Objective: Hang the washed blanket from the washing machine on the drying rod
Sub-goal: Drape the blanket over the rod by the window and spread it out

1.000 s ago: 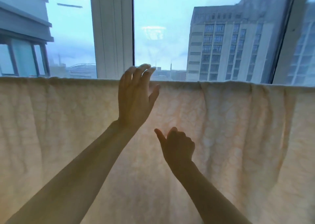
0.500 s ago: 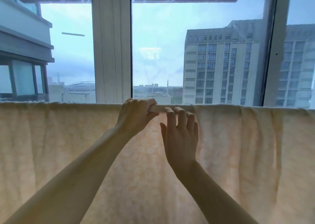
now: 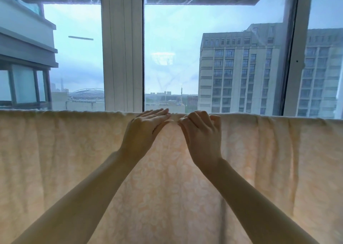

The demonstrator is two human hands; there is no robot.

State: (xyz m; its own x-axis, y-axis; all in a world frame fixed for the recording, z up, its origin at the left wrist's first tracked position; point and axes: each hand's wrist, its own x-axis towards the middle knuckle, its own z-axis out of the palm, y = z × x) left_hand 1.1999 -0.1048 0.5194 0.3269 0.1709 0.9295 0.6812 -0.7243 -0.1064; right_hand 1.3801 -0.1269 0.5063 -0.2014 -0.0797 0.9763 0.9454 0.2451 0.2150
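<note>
Your left hand point(image 3: 143, 130) rests straight, pressed-together fingers on the top fold of the blanket point(image 3: 259, 160) at 12 o'clock. Your right hand point(image 3: 202, 138) pinches it just beside, fingers curled, before the window point(image 3: 170, 48).

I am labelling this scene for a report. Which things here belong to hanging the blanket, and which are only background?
Belong to the job: pale peach patterned blanket, hanging; left hand, flat on its top edge; right hand, curled over that edge.
Only background: white window frame; grey multi-storey building outside.
</note>
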